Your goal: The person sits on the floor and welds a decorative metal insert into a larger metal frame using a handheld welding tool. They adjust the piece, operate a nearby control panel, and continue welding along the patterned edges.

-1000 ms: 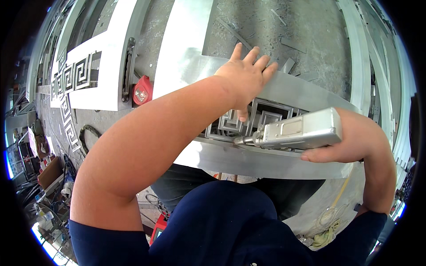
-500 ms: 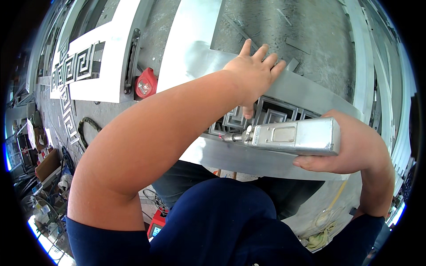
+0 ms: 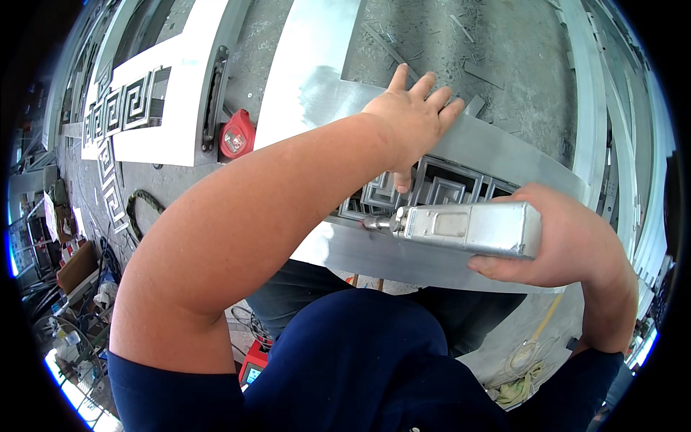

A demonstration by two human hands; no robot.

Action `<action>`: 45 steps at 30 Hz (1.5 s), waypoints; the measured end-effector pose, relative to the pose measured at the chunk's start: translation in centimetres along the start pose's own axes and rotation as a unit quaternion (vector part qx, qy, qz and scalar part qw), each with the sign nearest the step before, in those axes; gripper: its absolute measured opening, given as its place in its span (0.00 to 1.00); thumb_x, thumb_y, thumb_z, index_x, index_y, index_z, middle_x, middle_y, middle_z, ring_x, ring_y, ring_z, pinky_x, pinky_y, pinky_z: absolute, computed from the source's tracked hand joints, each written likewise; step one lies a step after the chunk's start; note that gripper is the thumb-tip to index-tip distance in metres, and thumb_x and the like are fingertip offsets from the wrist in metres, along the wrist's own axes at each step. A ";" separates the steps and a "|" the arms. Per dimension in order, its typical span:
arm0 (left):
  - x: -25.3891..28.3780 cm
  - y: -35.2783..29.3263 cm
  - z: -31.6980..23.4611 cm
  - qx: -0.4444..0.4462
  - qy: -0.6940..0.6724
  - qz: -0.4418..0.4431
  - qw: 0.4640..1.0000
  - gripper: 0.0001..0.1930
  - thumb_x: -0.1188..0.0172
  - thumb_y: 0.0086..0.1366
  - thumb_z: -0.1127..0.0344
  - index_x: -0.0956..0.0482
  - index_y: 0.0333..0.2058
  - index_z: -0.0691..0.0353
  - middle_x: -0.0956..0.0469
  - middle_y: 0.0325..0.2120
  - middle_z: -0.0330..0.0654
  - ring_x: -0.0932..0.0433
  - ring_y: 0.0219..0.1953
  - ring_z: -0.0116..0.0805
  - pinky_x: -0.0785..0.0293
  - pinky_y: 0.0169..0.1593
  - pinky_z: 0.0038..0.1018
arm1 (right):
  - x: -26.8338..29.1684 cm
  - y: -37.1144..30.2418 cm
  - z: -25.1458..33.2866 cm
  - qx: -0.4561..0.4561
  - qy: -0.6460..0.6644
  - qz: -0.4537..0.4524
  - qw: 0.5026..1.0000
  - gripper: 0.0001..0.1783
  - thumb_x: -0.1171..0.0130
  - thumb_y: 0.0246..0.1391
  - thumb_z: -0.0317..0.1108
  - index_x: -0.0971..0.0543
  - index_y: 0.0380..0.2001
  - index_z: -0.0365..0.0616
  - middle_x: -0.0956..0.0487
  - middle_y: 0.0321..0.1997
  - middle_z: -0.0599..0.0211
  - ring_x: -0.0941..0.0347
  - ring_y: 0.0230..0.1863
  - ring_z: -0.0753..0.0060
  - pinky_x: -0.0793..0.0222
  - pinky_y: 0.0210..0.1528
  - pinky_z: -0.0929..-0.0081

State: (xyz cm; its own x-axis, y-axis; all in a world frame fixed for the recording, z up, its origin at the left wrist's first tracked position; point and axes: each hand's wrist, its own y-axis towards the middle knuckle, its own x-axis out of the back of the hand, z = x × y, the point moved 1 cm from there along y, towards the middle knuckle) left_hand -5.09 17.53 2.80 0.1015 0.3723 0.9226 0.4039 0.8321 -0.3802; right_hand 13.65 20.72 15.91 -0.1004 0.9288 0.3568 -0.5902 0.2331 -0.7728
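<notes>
My left hand (image 3: 410, 122) lies with its fingers spread on the flat metal frame (image 3: 504, 144). Its thumb reaches down over a grey key-pattern metal grille (image 3: 453, 183) set into that frame. My right hand (image 3: 551, 241) is wrapped round a silver, box-shaped laser welding gun (image 3: 468, 229), holding it from the right; most of the grip is hidden. The gun's narrow nozzle points left, with its tip at the grille's near edge and a small red glow there. Whether the tip touches the metal, I cannot tell.
A red tape measure (image 3: 237, 135) sits left of my forearm. Beyond it stands a white panel (image 3: 183, 93) with another key-pattern grille (image 3: 137, 101). Metal scraps (image 3: 482, 74) litter the floor behind the frame. Near my legs are cables and a red machine (image 3: 253, 363).
My right hand and the welding gun have shifted slightly left, the gun's rear end swinging a little nearer to me. My left hand stays in place.
</notes>
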 end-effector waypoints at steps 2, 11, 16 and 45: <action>0.0 0.0 0.0 0.001 0.000 -0.002 1.000 0.71 0.16 0.40 0.43 0.51 0.76 0.62 0.42 0.74 0.50 0.51 0.79 0.53 0.54 0.78 0.59 | 0.1 -0.1 0.5 0.001 0.008 0.011 1.000 0.20 0.25 0.48 0.46 0.13 0.38 0.43 0.14 0.32 0.55 0.16 0.34 0.50 0.20 0.41 0.63; 0.5 0.1 0.4 -0.008 -0.038 0.019 0.999 0.70 0.15 0.40 0.45 0.51 0.76 0.61 0.42 0.74 0.49 0.51 0.79 0.53 0.54 0.78 0.59 | -0.3 -0.9 1.3 0.024 -0.008 -0.042 0.999 0.17 0.27 0.49 0.44 0.13 0.38 0.45 0.14 0.31 0.57 0.16 0.34 0.50 0.21 0.40 0.62; -0.1 0.1 0.0 0.002 -0.008 -0.002 1.000 0.71 0.15 0.40 0.45 0.52 0.76 0.60 0.43 0.74 0.49 0.52 0.79 0.53 0.54 0.78 0.58 | -0.3 -0.6 1.0 0.038 -0.017 -0.013 0.999 0.16 0.27 0.48 0.42 0.14 0.35 0.43 0.14 0.30 0.55 0.17 0.34 0.48 0.22 0.39 0.61; 0.3 0.0 0.1 -0.004 -0.010 0.013 1.000 0.71 0.16 0.40 0.42 0.52 0.76 0.62 0.43 0.74 0.50 0.52 0.79 0.54 0.53 0.78 0.59 | 0.3 -2.2 -1.1 0.044 0.021 -0.004 0.999 0.18 0.23 0.48 0.40 0.16 0.35 0.38 0.15 0.28 0.59 0.18 0.28 0.63 0.24 0.34 0.69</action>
State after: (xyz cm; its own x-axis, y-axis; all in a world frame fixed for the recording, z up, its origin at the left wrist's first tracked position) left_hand -5.17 17.66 3.08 0.0941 0.4010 0.9113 0.4083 0.8193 -0.4026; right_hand 15.75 20.80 17.12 -0.0632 0.9383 0.3400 -0.6586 0.2167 -0.7206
